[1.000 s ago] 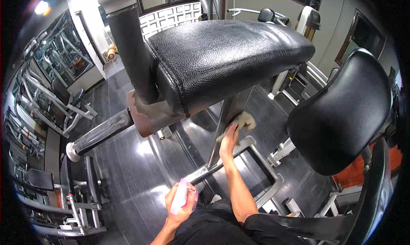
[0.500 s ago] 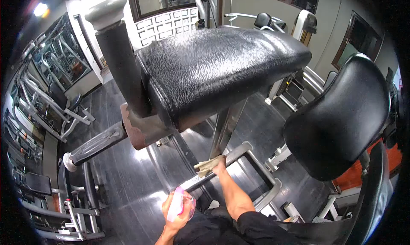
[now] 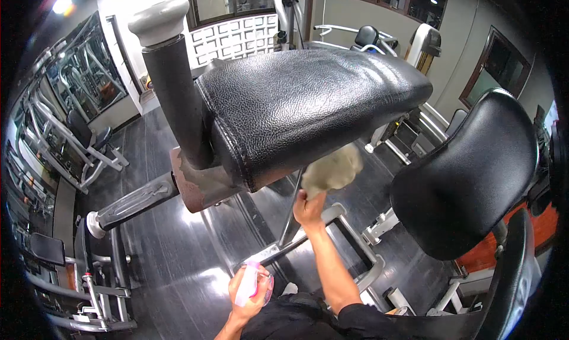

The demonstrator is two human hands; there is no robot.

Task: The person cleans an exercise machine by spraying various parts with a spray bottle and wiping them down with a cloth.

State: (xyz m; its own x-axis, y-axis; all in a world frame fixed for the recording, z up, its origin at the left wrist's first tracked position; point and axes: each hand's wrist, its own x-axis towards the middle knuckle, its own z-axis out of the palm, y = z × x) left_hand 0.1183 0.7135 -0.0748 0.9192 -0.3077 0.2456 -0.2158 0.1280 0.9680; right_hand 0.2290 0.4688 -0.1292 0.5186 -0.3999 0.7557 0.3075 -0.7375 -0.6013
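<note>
— Where does the view sit?
— On my head, a single wide lens, looking forward and down past the pad (image 3: 308,103), which fills the upper frame close up.
— And lower down?
— My right hand (image 3: 308,208) and left hand (image 3: 249,289) sit near the bottom edge, the floor (image 3: 172,239) beneath; edges curve strongly.

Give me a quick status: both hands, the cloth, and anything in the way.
Left hand gripping pink spray bottle. Right hand holding beige cloth up under black seat pad. Metal upright close beside right hand.
</note>
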